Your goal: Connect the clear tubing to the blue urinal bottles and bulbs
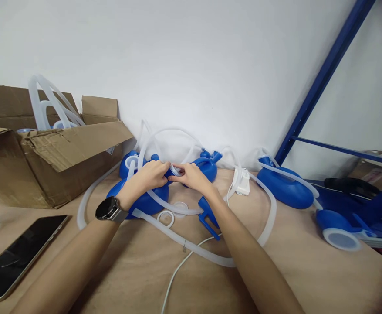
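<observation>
- So the left hand [156, 171] has its fingers curled in narrow, pinching a blue neck [169, 173]; I can't tell if that's part of the big blue bottle [143, 203] sitting under that wrist.
- Right hand [191, 175] faces it, thumb and fingertips close together on a short translucent piece [175, 171]. It's right up against the neck, but the fingers hide whether it's actually on it.
- Loads of hose around. One long white hose [177, 237] sweeps across in front of both hands and goes under the right forearm.
- A blue clip-like piece [206, 206] lies just beside that forearm, partly covered by it. White ring [173, 219] and a clear disc [180, 208] are just below the hands.
- Another blue bottle [207, 168] is right behind the right hand. To its right there's a white adapter [244, 186] with hose over it, then a bigger blue container [285, 187] well apart.
- Far left: cardboard box [52, 174] with more tubing sticking out, and a phone [24, 257] in front.
</observation>
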